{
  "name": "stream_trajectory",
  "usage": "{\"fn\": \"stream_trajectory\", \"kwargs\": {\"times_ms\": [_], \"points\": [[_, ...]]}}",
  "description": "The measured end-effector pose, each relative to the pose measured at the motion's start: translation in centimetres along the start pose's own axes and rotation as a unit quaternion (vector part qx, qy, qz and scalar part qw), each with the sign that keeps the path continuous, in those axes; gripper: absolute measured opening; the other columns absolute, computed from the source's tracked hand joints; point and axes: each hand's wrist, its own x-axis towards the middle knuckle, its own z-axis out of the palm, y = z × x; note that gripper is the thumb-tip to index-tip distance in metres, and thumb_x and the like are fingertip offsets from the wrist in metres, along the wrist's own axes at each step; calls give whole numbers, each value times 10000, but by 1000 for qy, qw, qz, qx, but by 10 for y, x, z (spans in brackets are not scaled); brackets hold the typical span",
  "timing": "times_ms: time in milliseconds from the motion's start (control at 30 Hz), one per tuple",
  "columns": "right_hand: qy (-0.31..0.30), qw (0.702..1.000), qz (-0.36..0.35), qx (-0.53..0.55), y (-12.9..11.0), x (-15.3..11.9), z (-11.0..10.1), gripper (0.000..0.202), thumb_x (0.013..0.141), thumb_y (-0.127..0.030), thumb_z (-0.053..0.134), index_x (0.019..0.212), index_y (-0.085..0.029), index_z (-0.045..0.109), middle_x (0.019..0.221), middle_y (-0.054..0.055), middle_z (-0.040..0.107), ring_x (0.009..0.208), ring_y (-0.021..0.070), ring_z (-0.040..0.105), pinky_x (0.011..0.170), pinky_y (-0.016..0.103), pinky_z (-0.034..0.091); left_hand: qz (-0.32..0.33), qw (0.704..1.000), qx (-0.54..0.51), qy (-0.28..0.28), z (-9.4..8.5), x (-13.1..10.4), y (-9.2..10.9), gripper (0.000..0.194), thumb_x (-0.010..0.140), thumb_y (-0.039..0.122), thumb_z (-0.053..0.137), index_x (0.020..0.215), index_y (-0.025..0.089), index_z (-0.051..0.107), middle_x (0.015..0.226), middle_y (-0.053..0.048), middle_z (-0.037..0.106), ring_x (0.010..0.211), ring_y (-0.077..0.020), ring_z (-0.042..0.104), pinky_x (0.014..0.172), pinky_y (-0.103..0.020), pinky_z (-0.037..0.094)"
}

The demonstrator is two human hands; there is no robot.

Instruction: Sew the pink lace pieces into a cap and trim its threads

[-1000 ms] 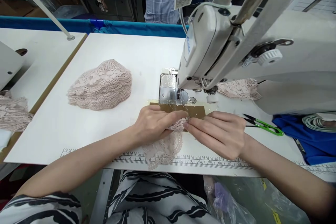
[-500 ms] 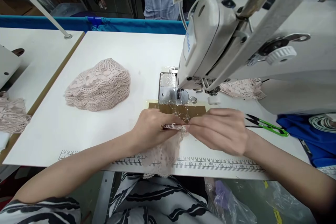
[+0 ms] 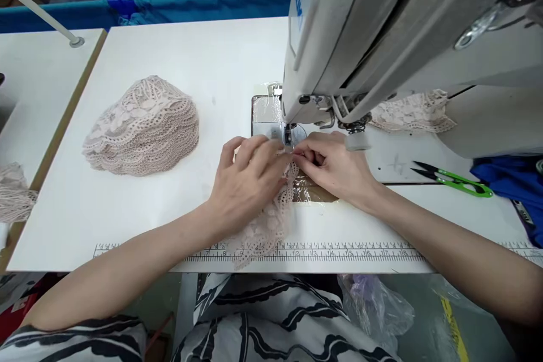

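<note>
A pale pink lace piece (image 3: 265, 229) trails from under my hands toward the table's front edge. My left hand (image 3: 250, 181) is bent over it, fingertips pressing its upper end close to the presser foot (image 3: 288, 134) of the sewing machine (image 3: 331, 28). From the other side my right hand (image 3: 335, 167) pinches the lace edge between thumb and forefinger, just in front of the foot. Part of the lace is hidden under the left palm. Beneath the hands lies a brown taped patch (image 3: 316, 189) on the table.
A stack of lace pieces (image 3: 144, 127) lies to the left. More lace (image 3: 411, 113) rests behind the needle area. Green thread snips (image 3: 456, 180) and blue cloth (image 3: 509, 186) are at the right. A printed ruler (image 3: 339, 251) runs along the front edge.
Both hands have moved forward with the lace, from in front of the brown patch up to the presser foot. My left hand has turned palm down over it. The view has shifted.
</note>
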Motion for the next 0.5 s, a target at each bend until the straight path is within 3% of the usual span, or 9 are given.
{"fn": "stream_trajectory", "kwargs": {"times_ms": [100,267,367,500], "points": [[3,1000,9,13,1,2,1,128,909,-245,617,811,-202,688,636,-29,553,610,137,484,711,314,396,67,997,27,-11,-4,-2,5,192,950,196,635,1137,180,678,1179,-27,748,1119,-225,621,976,-426,374],[28,999,8,20,8,2,0,169,940,-283,592,931,-195,736,746,16,667,657,161,549,657,303,398,60,996,11,-64,-7,-4,8,307,1012,346,552,1212,147,674,1248,-39,735,1185,-228,633,984,-457,392],[61,995,-66,-38,9,-6,-2,261,981,-253,505,1019,-195,756,875,41,732,692,159,596,673,305,404,58,996,3,-64,-5,-1,2,301,1011,341,554,1212,157,682,1245,-36,736,1199,-237,638,987,-475,382],[88,961,-182,-187,9,-17,-5,333,967,-160,460,1112,-206,757,817,23,737,644,147,579,657,311,364,66,995,-2,-68,-2,4,-7,300,1015,332,548,1223,160,679,1230,-28,743,1201,-243,644,996,-483,357]]}}
